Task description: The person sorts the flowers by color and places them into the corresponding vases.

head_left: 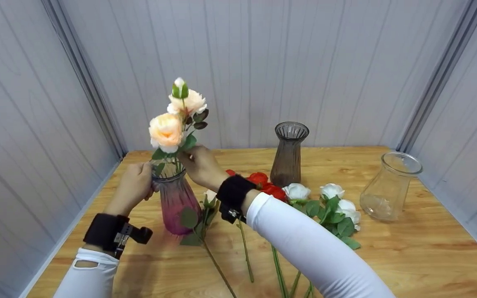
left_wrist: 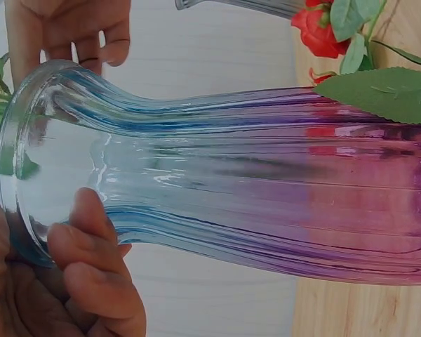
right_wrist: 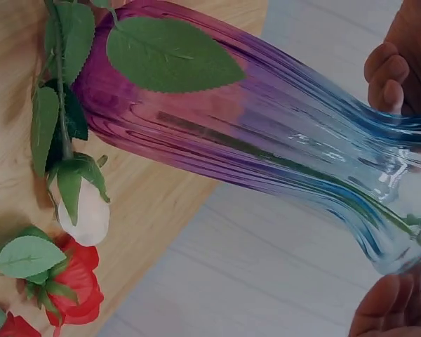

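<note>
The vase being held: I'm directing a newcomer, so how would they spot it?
On the wooden table, look left in the head view. There, the left hand grips the ribbed vase near its rim, beneath peach roses. Its blue-to-pink glass sets it apart from the grey vase and the clear vase.

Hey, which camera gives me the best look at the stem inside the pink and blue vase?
The right wrist view: it shows the stem as a clear slanting line through the vase. The head view shows stems only near the mouth; the left wrist view gives just a faint, blurred streak.
</note>
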Motion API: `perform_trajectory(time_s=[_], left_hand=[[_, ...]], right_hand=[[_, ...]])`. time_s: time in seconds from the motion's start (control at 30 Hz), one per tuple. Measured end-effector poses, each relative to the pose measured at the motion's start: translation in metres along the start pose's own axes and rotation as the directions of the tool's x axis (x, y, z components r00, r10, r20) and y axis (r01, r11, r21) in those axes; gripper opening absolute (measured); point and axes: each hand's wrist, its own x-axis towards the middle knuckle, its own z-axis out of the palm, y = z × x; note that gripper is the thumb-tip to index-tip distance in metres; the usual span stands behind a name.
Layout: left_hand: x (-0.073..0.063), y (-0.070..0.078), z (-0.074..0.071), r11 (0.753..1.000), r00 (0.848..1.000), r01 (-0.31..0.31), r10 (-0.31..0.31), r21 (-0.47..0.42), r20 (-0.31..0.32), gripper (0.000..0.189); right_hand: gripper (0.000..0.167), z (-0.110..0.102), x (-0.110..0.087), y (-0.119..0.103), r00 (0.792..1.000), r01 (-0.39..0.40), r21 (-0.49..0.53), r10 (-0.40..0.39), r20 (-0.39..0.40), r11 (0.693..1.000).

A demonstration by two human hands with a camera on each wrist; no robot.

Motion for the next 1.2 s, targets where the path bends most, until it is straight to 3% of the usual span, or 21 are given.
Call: perform_trajectory(time_s=[0.07, 0.2, 0.3, 0.4, 0.6, 0.7, 0.8, 0.97, 1.2], left_hand=[[0.0, 0.001, 0.0, 1.0, 1.0, -0.005, 0.005, 0.001, -0.008, 0.051], [0.001, 0.004, 0.002, 1.0, 1.0, -0.008, 0.008, 0.011, -0.006, 0.052], [0.002, 0.004, 0.003, 1.0, 1.0, -0.001, 0.001, 0.013, 0.004, 0.052], [0.002, 0.004, 0.003, 1.0, 1.0, 0.012, -0.012, 0.007, 0.006, 0.05], [0.004, 0.004, 0.005, 1.0, 1.0, 0.003, -0.003, 0.001, 0.002, 0.051], [0.005, 0.005, 0.006, 1.0, 1.0, -0.009, 0.009, -0.002, 0.005, 0.052], [0.005, 0.006, 0.007, 1.0, 1.0, -0.006, 0.006, -0.013, 0.012, 0.05], [0.006, 0.007, 0.005, 1.0, 1.0, -0.004, 0.004, -0.017, 0.026, 0.05], [0.007, 0.007, 0.005, 1.0, 0.999, -0.021, 0.02, 0.021, 0.034, 0.048]], right_hand=[[0.02, 0.0, 0.0, 0.001, 1.0, -0.001, -0.026, 0.001, 0.01, 1.0], [0.025, -0.002, 0.002, 0.003, 0.999, -0.041, -0.112, 0.044, 0.022, 0.993], [0.044, -0.004, 0.004, 0.004, 0.99, -0.131, -0.127, 0.138, 0.044, 0.983], [0.053, -0.005, 0.005, 0.003, 0.977, -0.197, -0.094, 0.203, 0.066, 0.976], [0.017, -0.01, 0.002, 0.005, 0.955, -0.279, 0.055, 0.283, -0.088, 0.959], [0.014, -0.013, -0.001, 0.01, 0.931, -0.311, 0.083, 0.321, -0.175, 0.947], [0.014, -0.016, -0.01, 0.017, 0.917, -0.341, 0.07, 0.348, -0.196, 0.937], [0.014, -0.019, -0.031, 0.029, 0.907, -0.412, -0.002, 0.41, -0.094, 0.911], [0.011, -0.009, -0.063, 0.044, 0.836, -0.514, -0.148, 0.532, 0.136, 0.845]])
